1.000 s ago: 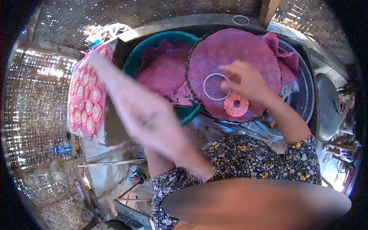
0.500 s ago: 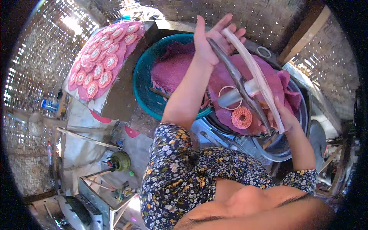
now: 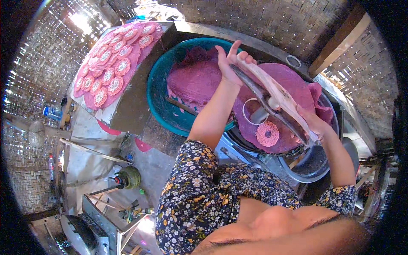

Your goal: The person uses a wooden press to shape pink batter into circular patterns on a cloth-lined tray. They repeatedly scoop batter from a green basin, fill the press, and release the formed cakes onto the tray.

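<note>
My left hand (image 3: 233,70) has the upper ends of a dark stick (image 3: 255,87) and a pale wooden stick (image 3: 272,85) against its palm. Its thumb and one finger stretch up, while the other fingers curl over the pale one. Lower right, my right hand (image 3: 315,125) is closed around the other ends. Between the sticks, the rounded end of a grey cylinder (image 3: 259,116) shows. Beneath lies a pink sheet-like mass (image 3: 289,76), cloth or dough, I cannot tell which. On it rest a white ring (image 3: 245,114) and a pink lacy ring-shaped piece (image 3: 267,134).
A teal basin (image 3: 155,106) with more pink material stands left of the metal basin (image 3: 308,176). Several pink and white round lacy pieces (image 3: 108,76) cover a pink sheet at the far left. Another white ring (image 3: 293,61) lies by the woven wall (image 3: 255,25).
The two sticks have come closer together. My left hand's fingers have curled over the pale stick, and the grey cylinder now sits mostly below the sticks.
</note>
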### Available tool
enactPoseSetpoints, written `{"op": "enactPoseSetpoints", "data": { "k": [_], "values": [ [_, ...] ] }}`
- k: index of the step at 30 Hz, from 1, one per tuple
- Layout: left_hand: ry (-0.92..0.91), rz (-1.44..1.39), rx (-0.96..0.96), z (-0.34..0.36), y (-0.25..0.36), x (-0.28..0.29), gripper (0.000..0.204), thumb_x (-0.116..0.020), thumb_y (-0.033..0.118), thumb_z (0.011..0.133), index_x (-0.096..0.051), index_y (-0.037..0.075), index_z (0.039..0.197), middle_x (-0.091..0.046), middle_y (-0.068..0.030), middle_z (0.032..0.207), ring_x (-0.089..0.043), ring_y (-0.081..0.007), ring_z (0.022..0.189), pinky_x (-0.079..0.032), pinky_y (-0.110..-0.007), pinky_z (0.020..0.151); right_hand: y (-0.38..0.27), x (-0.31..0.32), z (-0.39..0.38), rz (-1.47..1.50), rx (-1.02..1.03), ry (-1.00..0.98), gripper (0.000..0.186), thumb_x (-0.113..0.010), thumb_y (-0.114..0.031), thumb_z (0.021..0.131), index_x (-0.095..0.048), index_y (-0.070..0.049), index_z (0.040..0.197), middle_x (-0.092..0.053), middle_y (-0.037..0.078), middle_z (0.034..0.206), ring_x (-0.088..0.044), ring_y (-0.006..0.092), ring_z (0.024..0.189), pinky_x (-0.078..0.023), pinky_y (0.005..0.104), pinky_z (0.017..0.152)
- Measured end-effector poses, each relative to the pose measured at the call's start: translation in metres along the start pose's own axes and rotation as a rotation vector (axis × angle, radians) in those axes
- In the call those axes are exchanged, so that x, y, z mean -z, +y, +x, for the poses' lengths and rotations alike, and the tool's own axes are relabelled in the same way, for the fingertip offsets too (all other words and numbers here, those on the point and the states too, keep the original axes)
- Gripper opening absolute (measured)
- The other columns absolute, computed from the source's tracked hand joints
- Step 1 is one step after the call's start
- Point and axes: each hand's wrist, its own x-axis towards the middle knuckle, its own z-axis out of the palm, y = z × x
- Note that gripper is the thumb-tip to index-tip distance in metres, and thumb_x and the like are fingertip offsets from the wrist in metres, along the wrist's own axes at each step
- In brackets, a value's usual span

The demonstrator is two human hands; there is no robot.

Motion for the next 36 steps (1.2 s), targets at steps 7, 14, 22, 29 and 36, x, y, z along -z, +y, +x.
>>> {"op": "enactPoseSetpoints", "data": {
  "k": [7, 14, 22, 29, 36],
  "values": [
    [-0.028, 0.007, -0.011, 0.016, 0.030, -0.003, 0.064, -0.037, 0.072, 0.075, -0.057, 0.016, 0.099, -0.047, 0.0001, 0.054, -0.048, -0.0182, 0.055, -0.042, -0.039, 0.063, -0.009, -0.012, 0.028, -0.152, 0.117, 0.098, 0.055, -0.044, -0.055, 0.085, -0.057, -0.004, 0.098, -0.059, 0.008, 0.065, -0.056, 0.0146, 0.049, -0.048, 0.0263, 0.042],
    [-0.002, -0.074, -0.003, 0.023, 0.014, 0.009, 0.061, -0.038, 0.073, 0.074, -0.058, 0.018, 0.091, -0.044, 0.0011, 0.048, -0.046, -0.0178, 0.047, -0.041, -0.038, 0.059, -0.021, -0.011, 0.009, -0.340, 0.157, 0.327, 0.050, -0.047, -0.052, 0.085, -0.057, -0.004, 0.096, -0.055, 0.003, 0.063, -0.052, 0.0109, 0.047, -0.044, 0.0245, 0.039],
    [0.138, -0.041, -0.010, -0.005, -0.009, -0.003, 0.062, -0.038, 0.073, 0.074, -0.056, 0.014, 0.081, -0.036, 0.0035, 0.044, -0.036, -0.0120, 0.041, -0.036, -0.031, 0.053, 0.004, -0.002, -0.007, -0.239, 0.085, 0.209, 0.044, -0.046, -0.047, 0.087, -0.057, -0.004, 0.090, -0.053, 0.003, 0.057, -0.049, 0.0108, 0.043, -0.038, 0.0247, 0.034],
    [0.103, 0.024, 0.024, -0.005, 0.025, -0.011, 0.062, -0.036, 0.073, 0.075, -0.053, 0.013, 0.074, -0.034, 0.0025, 0.044, -0.033, -0.0130, 0.039, -0.033, -0.030, 0.049, 0.013, -0.028, 0.017, -0.198, 0.138, 0.185, 0.040, -0.048, -0.044, 0.087, -0.058, -0.006, 0.094, -0.053, 0.002, 0.059, -0.049, 0.0096, 0.045, -0.039, 0.0236, 0.035],
    [0.041, 0.135, 0.060, 0.006, 0.043, -0.049, 0.076, -0.033, 0.073, 0.076, -0.052, 0.009, 0.112, -0.057, -0.0127, 0.081, -0.055, -0.0253, 0.080, -0.043, -0.044, 0.080, -0.002, -0.031, 0.022, -0.313, 0.452, 0.338, 0.042, -0.049, -0.045, 0.086, -0.058, -0.005, 0.096, -0.054, 0.001, 0.062, -0.049, 0.0076, 0.046, -0.039, 0.0227, 0.037]
  ]
}}
